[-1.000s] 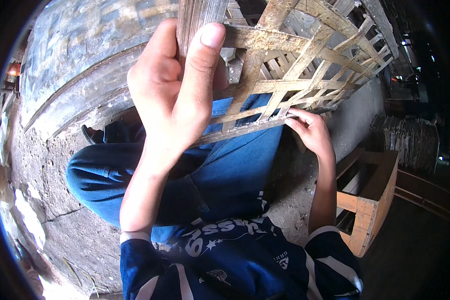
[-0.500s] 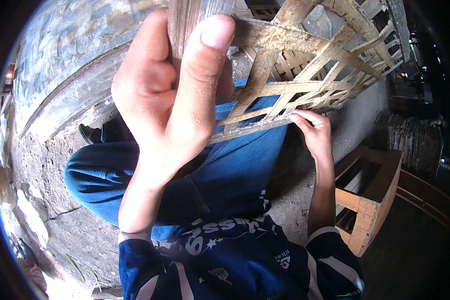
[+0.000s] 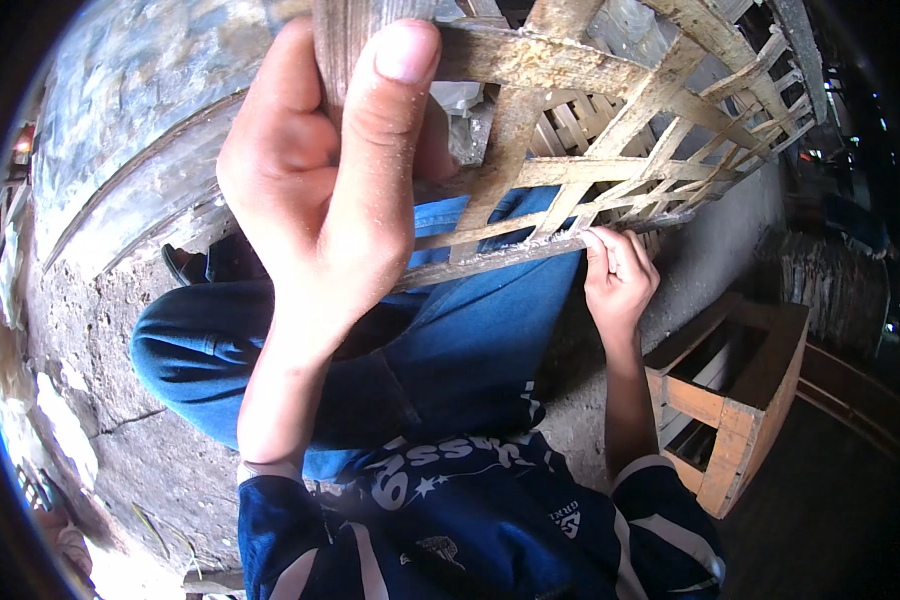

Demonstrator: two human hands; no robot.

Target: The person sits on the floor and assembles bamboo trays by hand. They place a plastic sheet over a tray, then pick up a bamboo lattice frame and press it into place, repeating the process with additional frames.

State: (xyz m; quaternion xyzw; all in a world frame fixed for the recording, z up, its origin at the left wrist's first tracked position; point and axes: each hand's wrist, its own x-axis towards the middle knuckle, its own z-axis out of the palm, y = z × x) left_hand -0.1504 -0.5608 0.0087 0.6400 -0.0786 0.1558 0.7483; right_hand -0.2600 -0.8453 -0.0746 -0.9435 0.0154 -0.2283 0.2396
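While in the gripping left hand (image 3: 320,205), woven lattice (image 3: 540,62) above the curled right hand (image 3: 620,287), rim against fingertips, hold there unclear.

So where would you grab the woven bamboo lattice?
Probably the straight bottom rail of the woven bamboo lattice, from the wearer's side: that edge lies nearest the body, and the gaps above should let fingers wrap it. The right hand has fingertips at that rail; the left hand grips the wooden slat.
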